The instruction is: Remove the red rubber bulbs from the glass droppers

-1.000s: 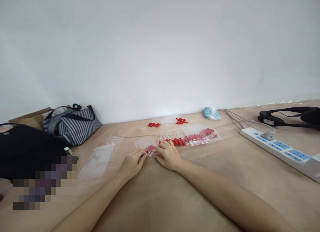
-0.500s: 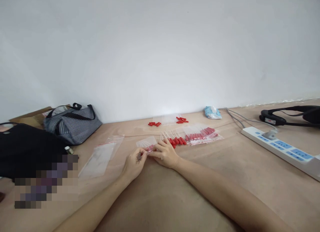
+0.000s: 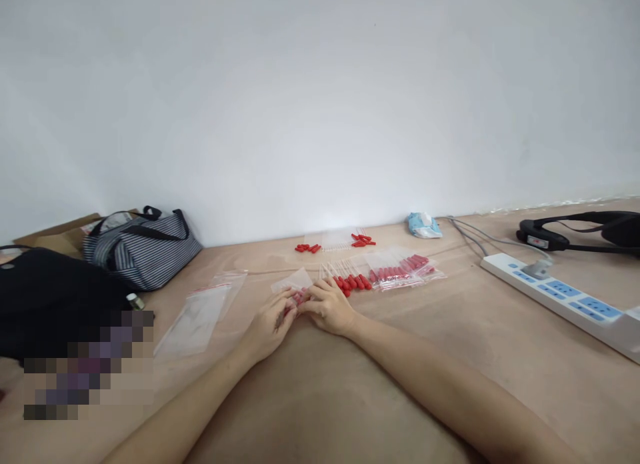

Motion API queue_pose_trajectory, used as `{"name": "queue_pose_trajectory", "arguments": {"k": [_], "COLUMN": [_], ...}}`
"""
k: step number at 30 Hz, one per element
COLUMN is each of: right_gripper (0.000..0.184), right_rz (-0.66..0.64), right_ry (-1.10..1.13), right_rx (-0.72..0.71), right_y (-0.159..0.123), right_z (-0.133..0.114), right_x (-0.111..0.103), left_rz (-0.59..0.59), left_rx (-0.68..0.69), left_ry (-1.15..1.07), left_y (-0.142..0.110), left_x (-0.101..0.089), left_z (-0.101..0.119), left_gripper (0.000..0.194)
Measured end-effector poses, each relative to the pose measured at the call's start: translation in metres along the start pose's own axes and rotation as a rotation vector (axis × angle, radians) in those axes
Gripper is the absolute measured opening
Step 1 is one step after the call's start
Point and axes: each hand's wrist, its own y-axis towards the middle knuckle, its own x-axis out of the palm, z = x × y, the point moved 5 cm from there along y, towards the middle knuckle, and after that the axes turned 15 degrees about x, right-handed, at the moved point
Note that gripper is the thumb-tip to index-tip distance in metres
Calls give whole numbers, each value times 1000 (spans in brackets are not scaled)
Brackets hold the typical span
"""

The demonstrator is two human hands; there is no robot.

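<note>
Between my hands is a small clear zip bag [image 3: 295, 281] with red-tipped sticks inside. My left hand [image 3: 273, 321] pinches its near left edge, fingers bent over the red ends. My right hand [image 3: 330, 307] is closed on the bag's right side. Just beyond my right hand lie loose white sticks with red heads [image 3: 354, 282], side by side. Filled clear bags of the same red pieces [image 3: 400, 271] overlap to their right. Farther back are two small heaps of red pieces [image 3: 307, 248] with thin clear or white items [image 3: 337, 241] between them.
Flat clear zip bags [image 3: 200, 314] lie left. Beyond them are a striped bag [image 3: 145, 247], black cloth [image 3: 55, 297] and a small bottle [image 3: 135, 301]. A power strip [image 3: 560, 297], black headset [image 3: 580, 231] and blue-and-white crumpled packet [image 3: 424, 225] are right, before the wall.
My left hand's fingers have spread forward over the bag's red ends, having been curled at its edge. My right hand stays almost in place. The view has shifted slightly.
</note>
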Motion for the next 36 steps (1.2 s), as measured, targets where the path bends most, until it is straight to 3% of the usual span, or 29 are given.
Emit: {"name": "queue_pose_trajectory", "arguments": {"k": [3,6,12,16,18,23,28,31,36], "right_gripper": [20,20,11,11,10,6,14,5,10], "right_rz": [-36,-78,-165,-229,-293,-394,-321,-248,-199], "right_ry": [67,98,101,331,479,657,627,557,437], "right_rx": [-35,-18,23,128,169,222,359,426,475], "right_y": [-1,-1,-3,-8,-12,-23,-35,-41,-48], "right_z": [-3,-5,-6,5,10,14,21,26,32], "right_x": [1,2,3,-2,-5,-21,-33,-40,-44], "left_rz": [-79,-111,22,97,29,-264,-337,-311,-217], "left_rx": [87,75,-94,-186,-158,-18,141,182,156], "left_ry": [-13,-28,2,-53,-97,-98,-150,-157,-114], "left_y": [0,-1,-9,-12,-10,-8,-8,-7,-6], "left_x": [4,9,1,-10,-10,-3,-2,-1,1], "left_z": [2,0,-17,-23,-21,-12,8,18,22], "left_gripper": [15,15,12,17,21,34,35,33,28]}}
